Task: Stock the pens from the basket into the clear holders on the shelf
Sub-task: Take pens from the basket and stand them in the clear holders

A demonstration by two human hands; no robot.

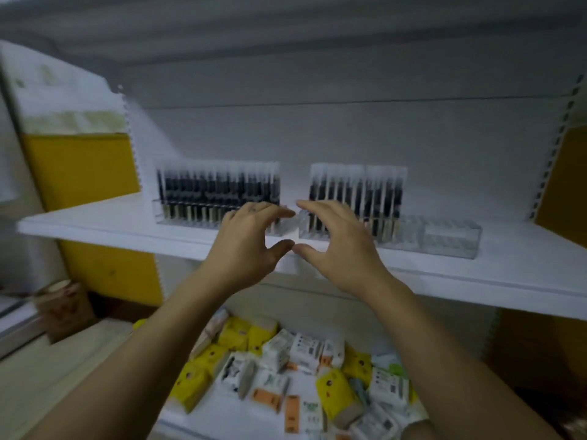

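The left hand (251,239) and right hand (340,249) spread wide, empty (no basket in view), at the pens (219,188) standing in the holders (451,238) on the shelf (111,228); best push holders low so nothing tips

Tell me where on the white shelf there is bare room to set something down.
Bare shelf lies left of the left holder and right of the right holder. Crowded: the middle, where the left hand and right hand are.
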